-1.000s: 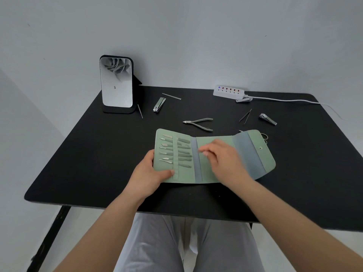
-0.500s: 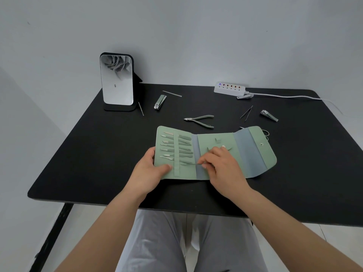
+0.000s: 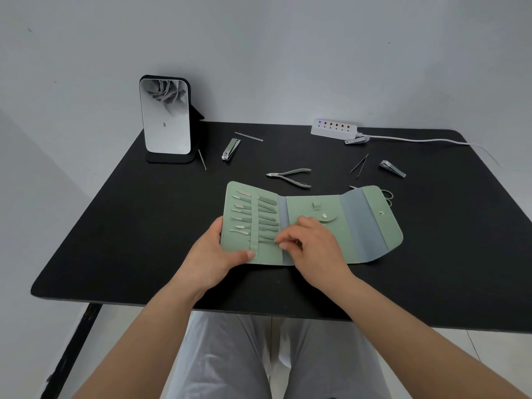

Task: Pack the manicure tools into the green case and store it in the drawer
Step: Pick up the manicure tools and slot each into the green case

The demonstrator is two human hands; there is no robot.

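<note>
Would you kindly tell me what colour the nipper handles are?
Muted green, like the case; the nippers show best in the head view.

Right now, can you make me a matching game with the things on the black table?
Things:
1. mirror
2. power strip
3. nippers
4. green case

Places:
A. just behind the case
B. back left, standing
C. under both hands, open
D. back right, by the wall

Pairs: 1-B, 2-D, 3-A, 4-C

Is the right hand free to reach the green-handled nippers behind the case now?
Probably not yet: the right hand is pinching a tool into the green case. Nothing blocks the nippers.
</note>
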